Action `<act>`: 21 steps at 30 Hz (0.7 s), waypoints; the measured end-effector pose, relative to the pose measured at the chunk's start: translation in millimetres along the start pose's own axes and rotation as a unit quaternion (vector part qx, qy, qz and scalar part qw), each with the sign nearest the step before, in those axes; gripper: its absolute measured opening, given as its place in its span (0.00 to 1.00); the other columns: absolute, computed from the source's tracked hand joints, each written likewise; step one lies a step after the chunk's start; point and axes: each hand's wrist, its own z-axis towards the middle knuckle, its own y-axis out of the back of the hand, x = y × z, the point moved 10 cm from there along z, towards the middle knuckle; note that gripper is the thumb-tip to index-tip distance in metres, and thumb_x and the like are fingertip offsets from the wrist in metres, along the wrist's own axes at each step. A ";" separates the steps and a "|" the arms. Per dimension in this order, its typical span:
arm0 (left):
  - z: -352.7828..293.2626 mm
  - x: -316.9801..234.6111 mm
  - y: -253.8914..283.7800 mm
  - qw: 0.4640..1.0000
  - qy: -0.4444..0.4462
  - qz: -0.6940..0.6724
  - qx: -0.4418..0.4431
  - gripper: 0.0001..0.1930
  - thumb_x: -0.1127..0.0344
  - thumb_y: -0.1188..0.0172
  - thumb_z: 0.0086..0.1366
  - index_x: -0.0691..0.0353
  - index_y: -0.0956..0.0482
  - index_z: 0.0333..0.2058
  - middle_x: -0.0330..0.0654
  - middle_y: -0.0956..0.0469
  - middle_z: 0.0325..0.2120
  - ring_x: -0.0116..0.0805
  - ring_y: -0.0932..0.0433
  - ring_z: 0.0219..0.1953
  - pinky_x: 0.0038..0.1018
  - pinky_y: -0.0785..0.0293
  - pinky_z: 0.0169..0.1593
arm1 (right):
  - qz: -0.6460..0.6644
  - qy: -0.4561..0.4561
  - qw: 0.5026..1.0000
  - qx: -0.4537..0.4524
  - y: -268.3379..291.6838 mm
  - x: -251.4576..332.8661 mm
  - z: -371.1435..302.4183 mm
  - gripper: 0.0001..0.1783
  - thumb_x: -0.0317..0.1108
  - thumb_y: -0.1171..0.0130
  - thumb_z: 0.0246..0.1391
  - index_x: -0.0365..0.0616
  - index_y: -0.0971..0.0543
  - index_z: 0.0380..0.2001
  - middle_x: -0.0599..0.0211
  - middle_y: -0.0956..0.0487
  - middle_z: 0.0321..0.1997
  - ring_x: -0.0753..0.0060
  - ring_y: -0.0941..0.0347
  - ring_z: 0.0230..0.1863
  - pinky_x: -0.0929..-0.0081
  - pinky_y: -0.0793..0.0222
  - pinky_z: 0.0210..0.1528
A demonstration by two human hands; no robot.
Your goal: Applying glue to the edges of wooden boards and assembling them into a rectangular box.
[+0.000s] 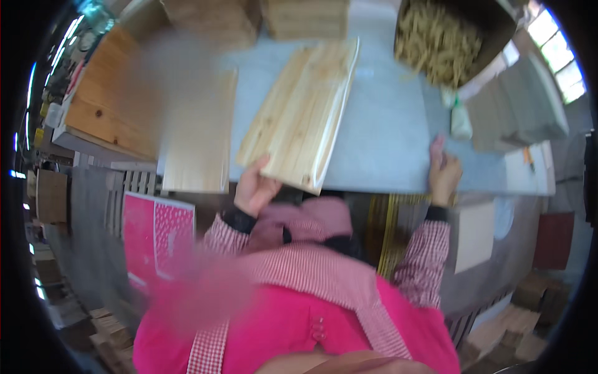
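Note:
My left hand (255,187) grips the near left corner of a pale wooden board (299,112), thumb on top. The board lies slanted over the table, its near end by the front edge. A glossy white line runs along its right edge. Farther right, my right hand (445,177) is closed near the front edge of the table, apart from the board. Something pinkish shows at its fingers, too blurred to name. Beyond that hand lies a small white bottle (461,121) with a green cap. Left of the held board rests another pale board (199,137), partly blurred.
The grey-blue tabletop (386,137) carries an open box (403,31) of small wooden pieces at the far right. Stacked boards (517,106) stand at the right, an orange-brown board (109,103) at the left, and wood stacks (305,19) at the back. A pink sheet (159,237) is below left.

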 end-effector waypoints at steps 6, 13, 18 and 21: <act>-15.5 -21.4 -2.6 0.998 -0.006 -0.021 0.055 0.24 0.70 0.48 0.66 0.65 0.40 0.60 0.49 0.32 0.57 0.42 0.31 0.59 0.37 0.33 0.62 | -0.026 0.131 0.989 -0.065 44.8 100.8 34.2 0.18 0.41 0.41 0.53 0.37 0.21 0.40 0.48 0.24 0.46 0.44 0.30 0.48 0.56 0.34 0.49; -41.0 -35.6 -11.9 0.997 -0.048 -0.036 0.049 0.24 0.71 0.49 0.67 0.65 0.41 0.60 0.49 0.32 0.57 0.41 0.31 0.59 0.38 0.32 0.61 | 0.082 0.529 0.807 -0.249 165.4 424.4 74.0 0.40 0.38 0.33 0.42 0.42 0.35 0.59 0.52 0.31 0.59 0.47 0.34 0.58 0.58 0.41 0.61; -46.2 -47.4 -27.8 0.993 -0.066 -0.074 0.062 0.25 0.71 0.48 0.66 0.66 0.41 0.60 0.49 0.33 0.58 0.42 0.33 0.60 0.39 0.35 0.62 | -0.163 0.457 0.850 -0.208 82.2 500.4 211.2 0.36 0.32 0.38 0.46 0.48 0.36 0.61 0.58 0.32 0.63 0.49 0.34 0.61 0.55 0.36 0.58; -63.1 -67.3 -28.6 0.985 -0.122 -0.094 0.079 0.26 0.72 0.48 0.65 0.66 0.42 0.61 0.50 0.34 0.58 0.44 0.33 0.60 0.40 0.36 0.63 | -0.068 0.522 0.838 -0.147 87.1 517.2 204.7 0.19 0.29 0.44 0.48 0.37 0.26 0.45 0.48 0.21 0.41 0.50 0.23 0.45 0.61 0.27 0.46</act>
